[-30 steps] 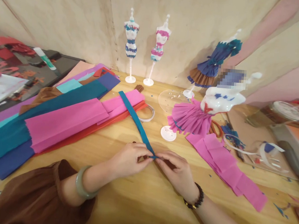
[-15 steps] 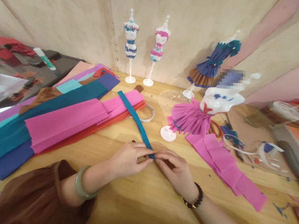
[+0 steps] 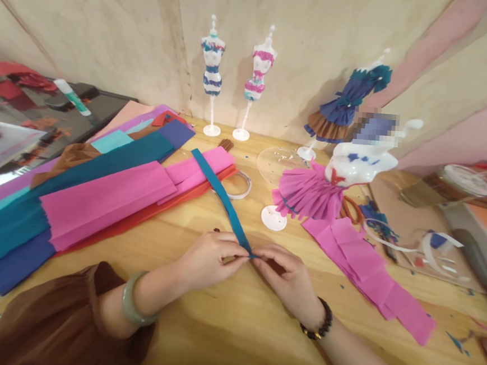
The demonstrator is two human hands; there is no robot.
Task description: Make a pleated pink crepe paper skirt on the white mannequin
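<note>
A narrow teal crepe paper strip (image 3: 225,199) runs from the pink paper down to my fingers. My left hand (image 3: 210,258) pinches its near end between thumb and fingertips. Right beside it, my right hand (image 3: 282,273) pinches the same end, the fingertips of both hands almost touching. Only a small bit of the strip's end shows between them. Beyond my right hand stands a white mini dress form (image 3: 358,163) with a pleated pink paper skirt (image 3: 310,190). A roll of double-sided tape (image 3: 243,185) lies just behind the strip.
Folded crepe paper sheets (image 3: 111,200) in several colours cover the left side. Two small painted dress forms (image 3: 212,79) and one in a blue and brown dress (image 3: 346,106) stand by the wall. A pink paper strip (image 3: 371,271) lies at right, near a jar (image 3: 454,188).
The fingers of both hands have shifted slightly at the strip's end, and less of the teal paper shows between them. The rest of the strip stays put.
</note>
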